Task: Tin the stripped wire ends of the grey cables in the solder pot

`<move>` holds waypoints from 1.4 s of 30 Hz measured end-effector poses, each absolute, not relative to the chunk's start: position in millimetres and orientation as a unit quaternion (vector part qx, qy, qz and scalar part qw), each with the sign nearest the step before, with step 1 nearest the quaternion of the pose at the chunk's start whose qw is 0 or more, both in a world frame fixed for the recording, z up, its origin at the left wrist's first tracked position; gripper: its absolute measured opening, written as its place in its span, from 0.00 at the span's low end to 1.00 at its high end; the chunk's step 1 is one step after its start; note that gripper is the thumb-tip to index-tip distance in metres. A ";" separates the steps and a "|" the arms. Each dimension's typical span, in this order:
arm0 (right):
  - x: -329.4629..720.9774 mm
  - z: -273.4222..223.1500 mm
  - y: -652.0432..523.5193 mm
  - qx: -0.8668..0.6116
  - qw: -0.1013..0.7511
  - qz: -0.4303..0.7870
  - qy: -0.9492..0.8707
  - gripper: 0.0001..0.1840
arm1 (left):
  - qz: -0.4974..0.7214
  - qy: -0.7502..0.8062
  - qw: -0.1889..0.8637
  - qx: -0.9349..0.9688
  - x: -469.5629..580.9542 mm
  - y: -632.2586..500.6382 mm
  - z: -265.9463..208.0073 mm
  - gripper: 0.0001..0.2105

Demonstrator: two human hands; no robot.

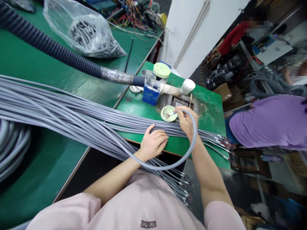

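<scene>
Pinched in my right hand (187,122) is the end of a grey cable (193,140), its thin stripped wires over a small pale green bowl (169,114). From that hand the cable loops down toward me and back left under my left forearm or across it; I cannot tell which. My left hand (153,143) rests with fingers stretched out on a bundle of grey cables (129,121) lying across the green table. At the right, several cable ends (224,143) show white sleeves and thin coloured wires. More cable ends (185,185) hang below the table edge.
A black corrugated hose (72,60) runs in to a blue box (151,94). Behind stand a white tub (188,86) and a pale green lid (162,69). A clear bag of grey pieces (88,35) lies back left. A person in purple (268,123) sits at the right.
</scene>
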State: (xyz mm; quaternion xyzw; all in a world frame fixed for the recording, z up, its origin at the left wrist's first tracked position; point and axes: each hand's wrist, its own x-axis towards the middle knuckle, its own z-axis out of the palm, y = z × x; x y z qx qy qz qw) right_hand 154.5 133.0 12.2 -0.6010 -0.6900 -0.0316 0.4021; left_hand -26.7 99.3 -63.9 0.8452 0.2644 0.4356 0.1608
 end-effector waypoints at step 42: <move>224.1 43.1 166.1 -0.639 0.448 -0.071 -0.621 0.15 | 0.411 0.264 0.158 0.859 -25.3 100.1 -66.8 0.09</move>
